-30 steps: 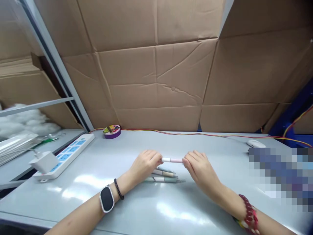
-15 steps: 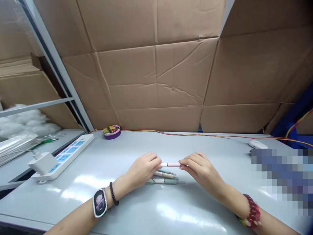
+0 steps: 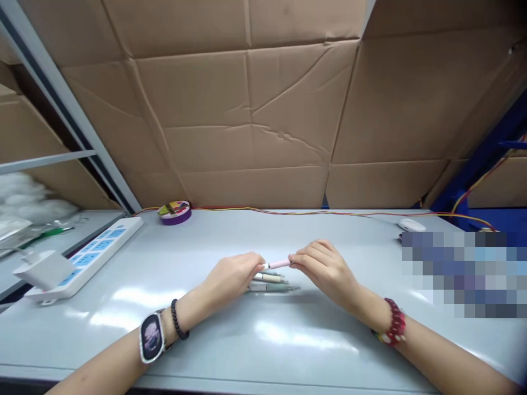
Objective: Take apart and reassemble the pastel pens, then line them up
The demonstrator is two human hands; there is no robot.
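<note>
A pink and white pen (image 3: 279,264) is stretched between my two hands, just above the grey table. My left hand (image 3: 235,277) pinches its white end, and my right hand (image 3: 327,269) pinches the pink end with thumb and fingertips. The pen tilts a little, its right end higher. Beneath and just in front of it lie several more pens on the table, among them a cream pen (image 3: 272,278) and a green pen (image 3: 275,287). Their left ends are partly hidden behind my left hand.
A white power strip (image 3: 88,260) with a plugged-in white adapter (image 3: 45,270) lies at the left. A round purple tin-like item (image 3: 175,213) stands at the back, near thin red and yellow wires (image 3: 263,210). A white mouse (image 3: 411,225) rests at the right beside a blurred area. Cardboard (image 3: 230,109) lines the back.
The pen has gone from nearly level to slightly tilted, right end up, still in both hands. The whole view has shifted, so things appear further left and higher.
</note>
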